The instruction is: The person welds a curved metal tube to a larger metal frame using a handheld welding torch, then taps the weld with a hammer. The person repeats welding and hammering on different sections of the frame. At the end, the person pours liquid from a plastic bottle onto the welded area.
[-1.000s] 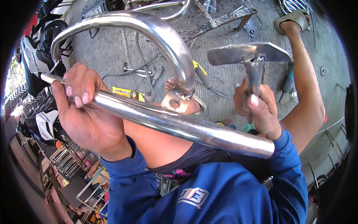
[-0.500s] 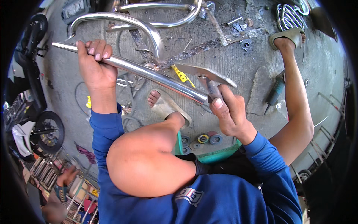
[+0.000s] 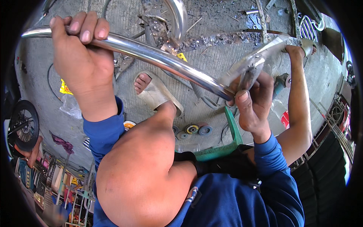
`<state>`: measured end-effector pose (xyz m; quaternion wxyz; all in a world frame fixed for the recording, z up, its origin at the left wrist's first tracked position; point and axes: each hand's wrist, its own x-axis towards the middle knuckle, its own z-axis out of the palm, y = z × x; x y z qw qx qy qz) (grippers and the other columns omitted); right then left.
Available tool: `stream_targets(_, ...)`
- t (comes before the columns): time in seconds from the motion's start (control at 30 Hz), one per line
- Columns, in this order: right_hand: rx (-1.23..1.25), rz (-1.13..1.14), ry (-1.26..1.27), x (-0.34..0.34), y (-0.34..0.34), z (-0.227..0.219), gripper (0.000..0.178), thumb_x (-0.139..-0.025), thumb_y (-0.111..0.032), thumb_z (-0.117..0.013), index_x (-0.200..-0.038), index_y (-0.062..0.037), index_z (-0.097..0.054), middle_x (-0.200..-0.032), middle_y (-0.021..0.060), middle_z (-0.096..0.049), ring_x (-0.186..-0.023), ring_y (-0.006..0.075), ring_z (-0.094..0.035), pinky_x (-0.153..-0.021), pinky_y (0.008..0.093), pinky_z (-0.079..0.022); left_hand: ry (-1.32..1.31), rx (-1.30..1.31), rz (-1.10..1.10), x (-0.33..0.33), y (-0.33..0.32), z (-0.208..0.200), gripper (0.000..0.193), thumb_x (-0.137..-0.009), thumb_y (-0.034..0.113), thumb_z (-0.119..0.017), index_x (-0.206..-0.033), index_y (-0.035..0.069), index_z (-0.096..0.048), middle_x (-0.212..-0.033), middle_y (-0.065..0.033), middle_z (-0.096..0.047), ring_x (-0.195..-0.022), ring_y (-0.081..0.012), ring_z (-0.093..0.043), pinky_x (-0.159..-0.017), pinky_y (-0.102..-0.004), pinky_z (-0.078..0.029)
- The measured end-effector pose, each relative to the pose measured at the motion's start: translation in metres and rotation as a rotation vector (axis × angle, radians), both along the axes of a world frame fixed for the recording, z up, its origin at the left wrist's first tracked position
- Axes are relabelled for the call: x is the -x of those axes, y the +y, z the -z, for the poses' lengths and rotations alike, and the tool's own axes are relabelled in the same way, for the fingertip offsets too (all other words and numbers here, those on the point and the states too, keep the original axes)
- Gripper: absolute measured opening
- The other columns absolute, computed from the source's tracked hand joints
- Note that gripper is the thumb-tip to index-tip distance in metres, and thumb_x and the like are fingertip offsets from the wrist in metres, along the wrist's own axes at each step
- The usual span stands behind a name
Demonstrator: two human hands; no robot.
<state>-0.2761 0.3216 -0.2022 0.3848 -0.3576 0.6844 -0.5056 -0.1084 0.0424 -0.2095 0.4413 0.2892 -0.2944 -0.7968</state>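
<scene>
My left hand (image 3: 81,60) is wrapped round the upper left part of a shiny metal tube (image 3: 151,58). The tube slants down to the right, and its right end lies beside my right hand (image 3: 255,108). That hand is closed round the short handle of a hammer with a long, narrow metal head (image 3: 261,55), like a chipping hammer. Motion smears the head, which crosses just above the tube's end. Whether my right fingers also touch the tube I cannot tell. Behind the tube stands a bent, polished pipe (image 3: 177,20).
A rusty, spattered metal bar (image 3: 223,39) lies on the concrete floor beyond the tube. Several grinding discs (image 3: 193,129) lie near a green plastic stool (image 3: 234,128). An angle grinder (image 3: 280,83) rests by my right leg, and a motorcycle wheel (image 3: 24,125) stands at the left.
My view has shifted closer to the tube. Its right end and my right hand with the hammer appear farther right, and the hammer head has tilted, its right end now higher.
</scene>
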Motion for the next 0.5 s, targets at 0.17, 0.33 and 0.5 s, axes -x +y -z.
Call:
stream_targets(0.17,0.016,-0.187,0.287,0.019,-0.002,0.003,0.046,-0.091,-0.012,-0.068,-0.133,0.0027,-0.059,-0.096,0.0132,-0.061,-0.077,0.0228,-0.061,-0.071,0.0331,-0.051,0.009,-0.055,0.033,-0.005,-0.003,-0.005,0.023,-0.108,0.024,-0.041,-0.091,0.009,-0.041,-0.072,0.0014,-0.035,-0.057,-0.0094,-0.035,-0.05,-0.0274,-0.035)
stream_targets(0.33,0.083,-0.281,0.502,0.01,0.004,0.021,0.059,-0.077,0.005,-0.073,-0.135,-0.0023,-0.061,-0.098,0.0126,-0.061,-0.075,0.023,-0.059,-0.066,0.0342,-0.052,-0.103,-0.047,-0.027,-0.007,0.001,0.003,0.023,-0.108,0.024,-0.041,-0.091,0.009,-0.04,-0.071,0.0017,-0.035,-0.056,-0.0092,-0.035,-0.049,-0.027,-0.035)
stream_targets(0.5,0.333,-0.112,0.442,0.0,0.007,0.026,0.061,-0.071,0.011,-0.068,-0.131,-0.0016,-0.064,-0.101,0.0146,-0.063,-0.079,0.0252,-0.063,-0.071,0.0338,-0.054,-0.059,-0.054,0.033,-0.009,-0.004,-0.002,0.023,-0.108,0.023,-0.041,-0.09,0.009,-0.04,-0.072,0.0013,-0.036,-0.057,-0.0094,-0.035,-0.05,-0.0275,-0.035)
